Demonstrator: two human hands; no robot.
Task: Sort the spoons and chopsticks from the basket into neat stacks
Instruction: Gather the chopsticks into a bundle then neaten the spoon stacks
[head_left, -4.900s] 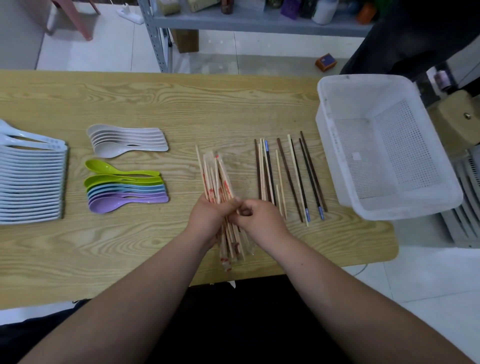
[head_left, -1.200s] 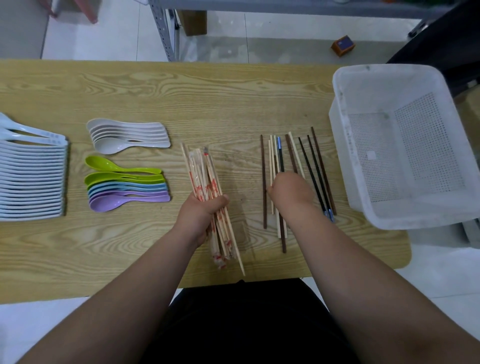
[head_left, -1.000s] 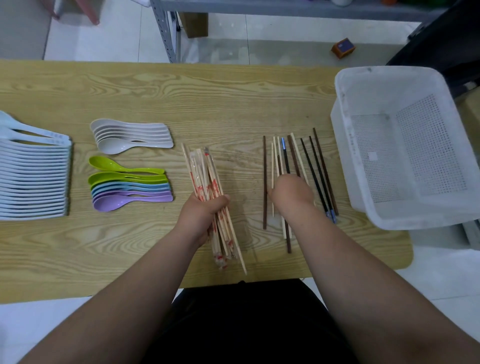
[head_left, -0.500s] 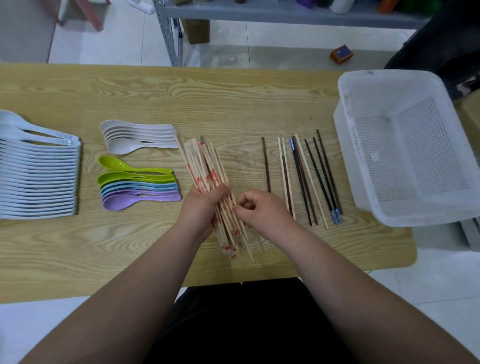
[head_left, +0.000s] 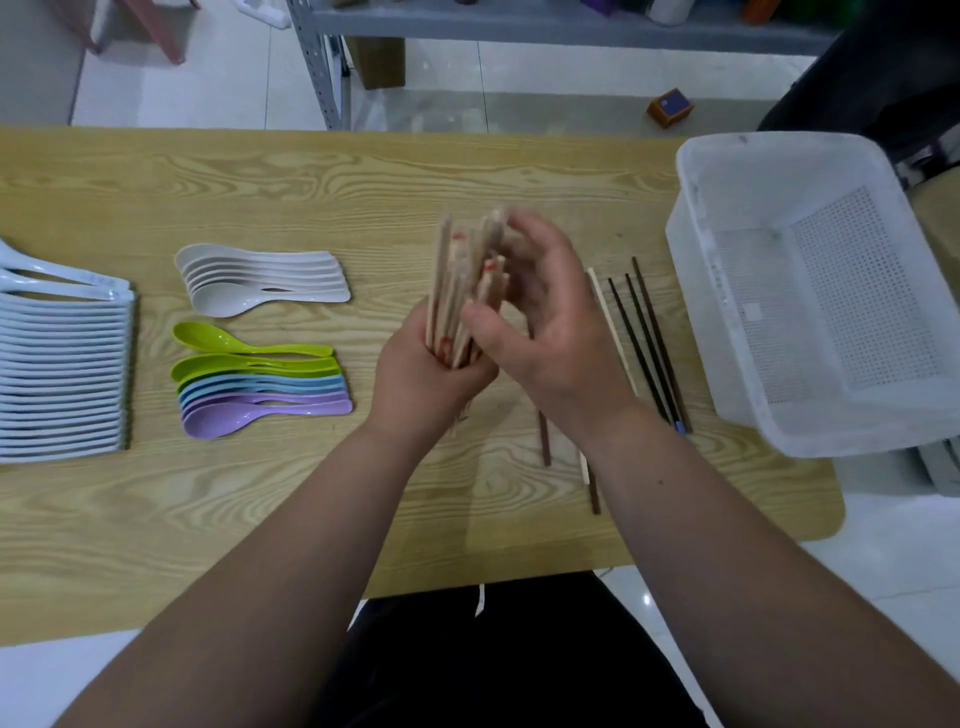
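Raised upright, chopstick bundle (head_left: 453, 291) sits in left hand's (head_left: 421, 382) fingers (head_left: 470, 375), right hand (head_left: 550, 332) clasping.

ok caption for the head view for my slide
Left hand and right hand hold a bundle of disposable chopsticks over the table, sorted spoons alongside, basket empty.

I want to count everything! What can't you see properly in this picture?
All in the head view:
1. The wrapped chopsticks: blurred and partly covered by the left hand and right hand holding them, so they cannot be counted.
2. The loose chopsticks: some are hidden under the right forearm.
3. The pale blue spoons: cut off by the left edge.
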